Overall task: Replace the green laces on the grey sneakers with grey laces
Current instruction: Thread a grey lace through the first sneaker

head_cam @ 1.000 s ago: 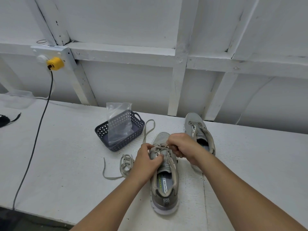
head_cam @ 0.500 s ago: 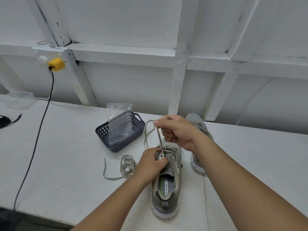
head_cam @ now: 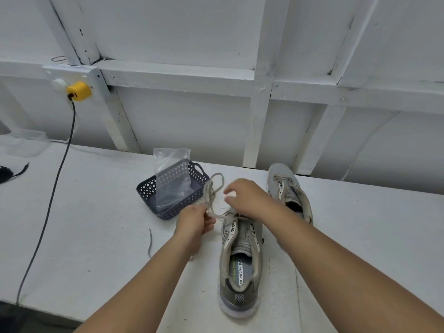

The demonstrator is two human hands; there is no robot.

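A white-painted wall of boards and braces fills the upper half of the frame, and below it runs a white worktop [head_cam: 84, 236]. At the upper left a yellow plug [head_cam: 78, 91] sits in a wall socket, and its dark cable [head_cam: 51, 198] drops down across the worktop to the lower left edge.

Just right of centre, low in the frame, the near sneaker [head_cam: 240, 267] lies heel toward the camera, its insole printed "MEMORY FO…" (the rest is cut off by the collar). The eyelets along most of its tongue look bare; a pale lace [head_cam: 212, 193] still runs out from the toe end and loops upward to the left. The left hand [head_cam: 194, 223], at centre frame, has its fingers curled round this lace, gripping a bunch of it just left of the shoe's toe. The right hand [head_cam: 249, 200] hovers over the toe of the same shoe with fingers loosely bent; whether it pinches anything I cannot tell, since the fingertips are blurred.

The second sneaker [head_cam: 289, 191] lies right of centre behind the right wrist, toe toward the wall. Left of the hands a dark perforated basket [head_cam: 173, 210] holds a clear plastic bag [head_cam: 171, 174]. A loose lace end [head_cam: 150, 243] lies on the worktop by the left forearm.
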